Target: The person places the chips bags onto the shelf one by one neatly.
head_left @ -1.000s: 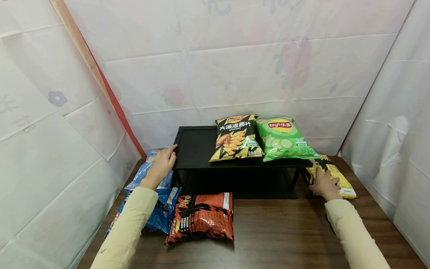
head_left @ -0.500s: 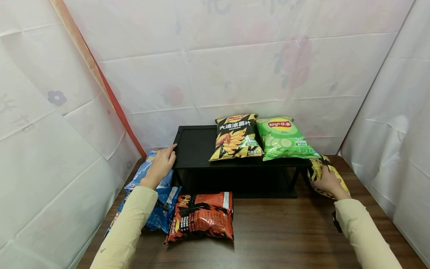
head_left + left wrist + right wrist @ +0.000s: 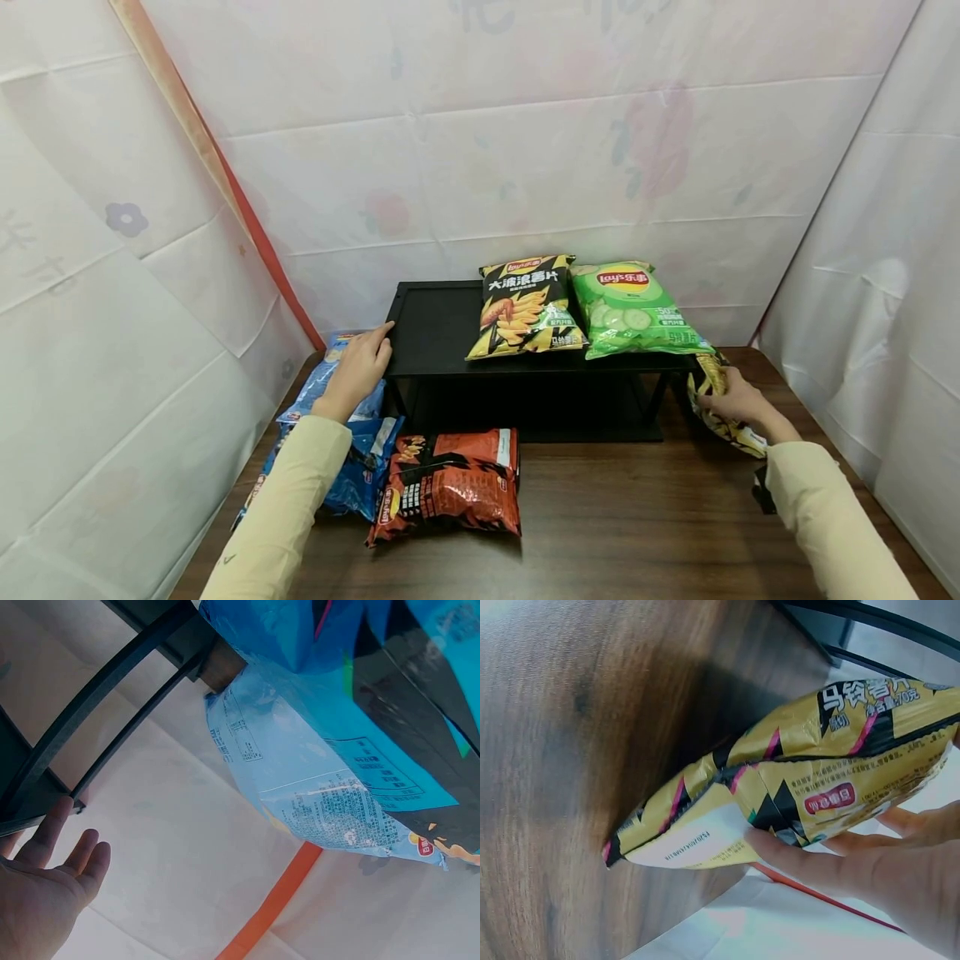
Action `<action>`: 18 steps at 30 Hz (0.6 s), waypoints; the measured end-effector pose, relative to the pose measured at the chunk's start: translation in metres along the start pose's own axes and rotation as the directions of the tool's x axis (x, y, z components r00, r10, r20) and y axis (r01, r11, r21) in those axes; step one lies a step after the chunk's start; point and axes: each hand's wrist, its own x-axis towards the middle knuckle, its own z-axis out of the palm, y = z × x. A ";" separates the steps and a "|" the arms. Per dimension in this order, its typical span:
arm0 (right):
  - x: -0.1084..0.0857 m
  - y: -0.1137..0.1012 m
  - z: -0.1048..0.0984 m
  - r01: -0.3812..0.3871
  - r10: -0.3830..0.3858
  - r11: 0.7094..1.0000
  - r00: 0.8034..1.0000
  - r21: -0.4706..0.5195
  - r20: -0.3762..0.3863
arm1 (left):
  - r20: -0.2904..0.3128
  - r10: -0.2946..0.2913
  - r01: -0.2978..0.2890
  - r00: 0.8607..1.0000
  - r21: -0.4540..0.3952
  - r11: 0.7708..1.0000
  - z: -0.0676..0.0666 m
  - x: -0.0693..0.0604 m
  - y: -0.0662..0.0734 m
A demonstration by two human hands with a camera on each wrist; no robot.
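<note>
At the right end of the black shelf, my right hand (image 3: 738, 400) holds a yellow and black bag of chips (image 3: 712, 387). The right wrist view shows this bag tipped up on its edge on the table, with fingers (image 3: 802, 851) against its printed back. My left hand (image 3: 358, 367) rests its extended fingers at the left edge of the black two-tier shelf (image 3: 438, 329). On the shelf's top lie a black and yellow chip bag (image 3: 528, 308) and a green chip bag (image 3: 633, 312), side by side.
Beneath the left forearm lie a light blue chip bag (image 3: 322, 387) and a darker blue one (image 3: 356, 475). A red chip bag (image 3: 450, 483) lies in front of the shelf on the wooden table (image 3: 600, 517). White cloth (image 3: 525, 167) hangs behind and at both sides.
My right hand has taken hold of the yellow bag, which lay flat, and tipped it up on edge against the shelf's right end. The left hand has stayed put.
</note>
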 end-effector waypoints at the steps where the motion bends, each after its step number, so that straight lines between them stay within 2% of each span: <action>1: 0.000 0.000 -0.001 -0.003 0.003 1.000 1.000 0.009 0.012 | 0.002 -0.001 0.001 1.000 0.000 1.000 0.000 0.000 0.000; 13: -0.010 -0.008 -0.013 0.014 -0.019 0.996 0.998 0.093 0.059 | 0.004 -0.004 0.004 1.000 -0.006 1.000 -0.001 -0.001 0.000; 18: -0.012 -0.008 -0.021 0.020 -0.022 0.999 0.998 0.041 0.061 | -0.004 0.004 -0.004 1.000 -0.004 1.000 -0.001 0.000 0.000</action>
